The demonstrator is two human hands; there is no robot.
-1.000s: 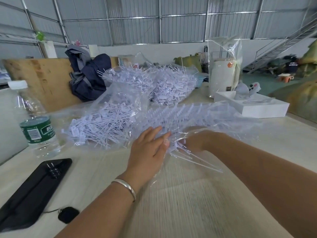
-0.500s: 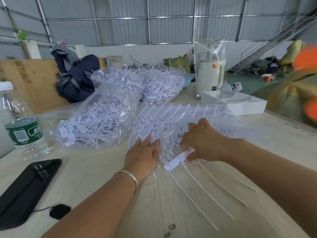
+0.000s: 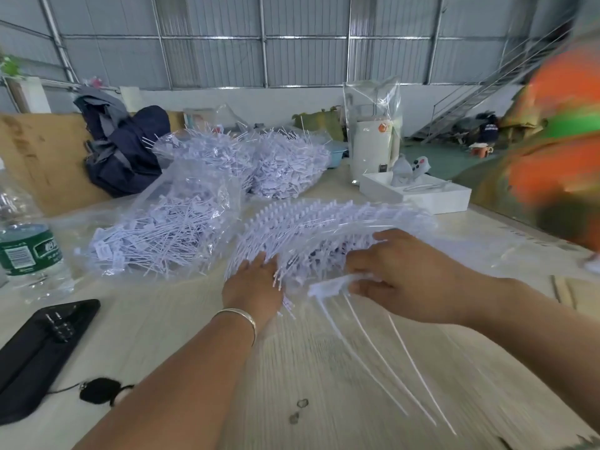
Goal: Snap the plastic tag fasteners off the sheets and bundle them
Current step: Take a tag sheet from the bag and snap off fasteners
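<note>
Fasteners are what I see filling most of the desk (image 3: 168,326): a fanned stack of fastener sheets (image 3: 324,222) lies in the middle, inside clear plastic wrap, just ahead of both hands. My view has the left hand (image 3: 255,284) lying flat on the near left edge of that stack, fingers straight and pressing down on the tips, with a silver bangle (image 3: 240,316) on the wrist. The right hand (image 3: 399,274) is curled round a small white strip of fasteners (image 3: 331,284), pinching its header end, while the long thin tails trail down toward me across the desk. Whether that strip is fully free of the sheet I cannot tell, since the frame is blurred there.

To the left of the sheets sits a clear bag of loose fasteners (image 3: 162,235), and behind it two more heaped piles of fasteners (image 3: 246,160). At the far left stands a water bottle (image 3: 29,251) with a green label, and near it on the desk lies a black phone (image 3: 39,355) beside a small black pouch (image 3: 99,391). A dark jacket (image 3: 126,151) is bunched up against a wooden board (image 3: 39,151) at the back. Right of the piles I see a white box (image 3: 422,196) and a white canister in a clear bag (image 3: 373,138). A blurred orange and green shape (image 3: 558,131) fills the right edge.
</note>
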